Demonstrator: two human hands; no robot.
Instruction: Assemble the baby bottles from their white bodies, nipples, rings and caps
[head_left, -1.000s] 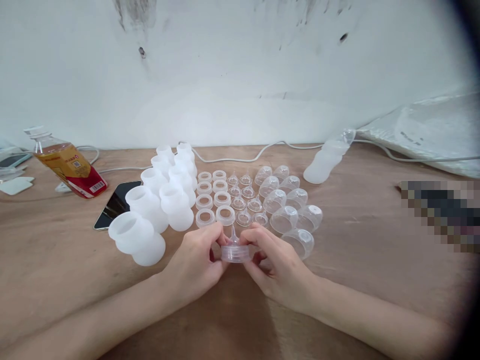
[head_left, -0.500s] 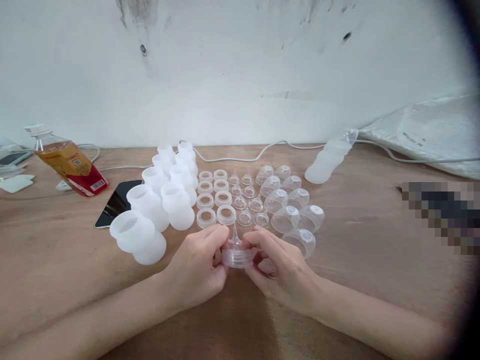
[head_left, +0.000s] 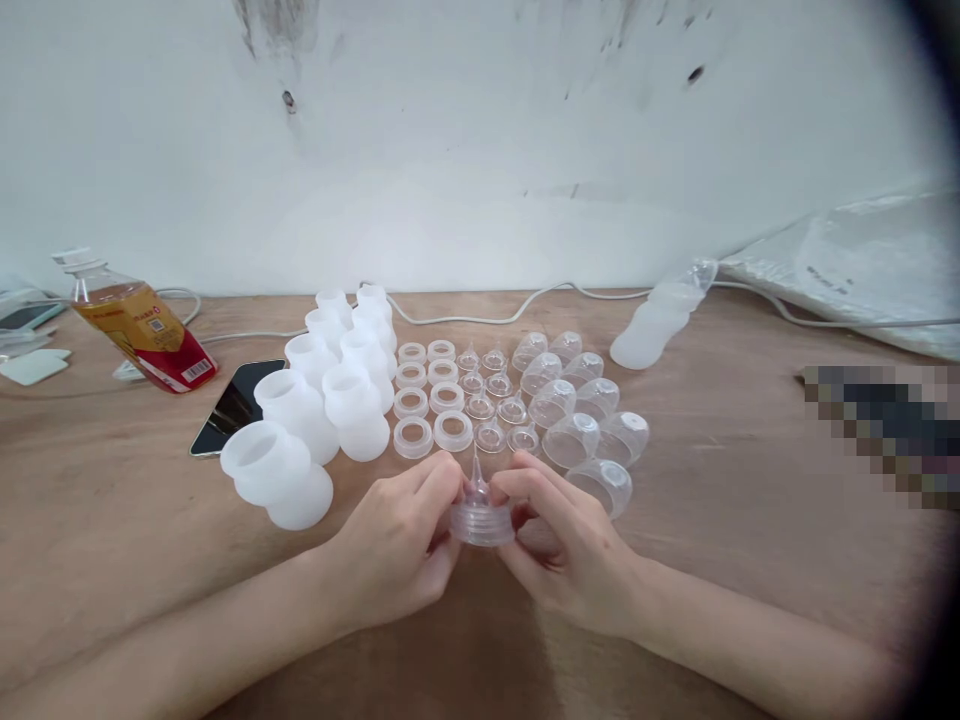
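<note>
Between my two hands is a clear bottle nipple set in a translucent screw ring (head_left: pixel 482 524), its tip pointing up. My left hand (head_left: pixel 401 530) pinches it from the left with thumb and forefinger. From the right, my right hand (head_left: pixel 574 540) grips its other side, fingers bent at the nipple's base. Just beyond lie two columns of loose screw rings (head_left: pixel 412 437) and, beside them, two columns of clear nipples (head_left: pixel 490 434). Clear dome caps (head_left: pixel 571 440) stand to the right. White, wide-necked bottle bodies (head_left: pixel 277 470) form two rows on the left.
A drink bottle (head_left: pixel 150 330) and a black phone (head_left: pixel 238 408) are at the left. One capped white feeding bottle (head_left: pixel 660 320) stands at the back right, near a plastic bag (head_left: pixel 855 265). A pale cable (head_left: pixel 480 320) runs along the wall. A blurred-out object (head_left: pixel 885 425) lies far right.
Both hands, with the nipple and ring, have shifted slightly right and down in view. The grip stays on both sides, and the parts on the table are where they were.
</note>
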